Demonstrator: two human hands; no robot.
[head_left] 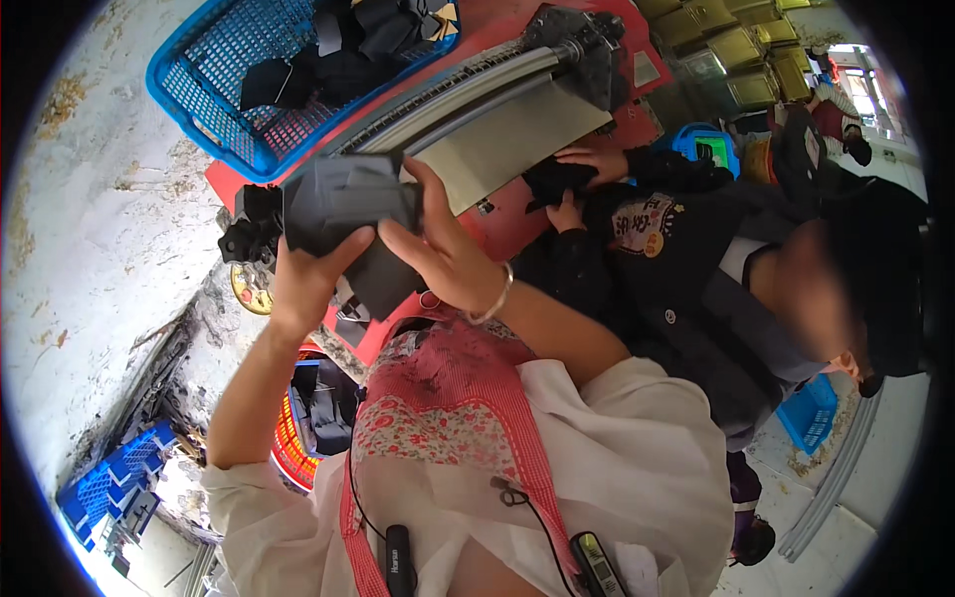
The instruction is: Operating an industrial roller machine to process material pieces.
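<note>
Between my two hands is a stack of dark grey flat pieces (343, 199), like cut leather or fabric, held up over the red table. My left hand (306, 279) grips its lower left side, thumb across the front. On the right side, my right hand (450, 254) has its thumb and fingers around the edge. Some darker pieces (383, 284) hang below the stack between my hands; whether they belong to it I cannot tell. Just beyond stands a roller machine (468, 104) with a pale flat sheet (517, 139) in front of its rollers.
A blue plastic basket (214, 134) of dark pieces stands at the far left on the red table (497, 224). Close on my right, a co-worker (686, 259) handles a black piece (559, 181). An orange-red basket (288, 438) with dark pieces stands low at my left.
</note>
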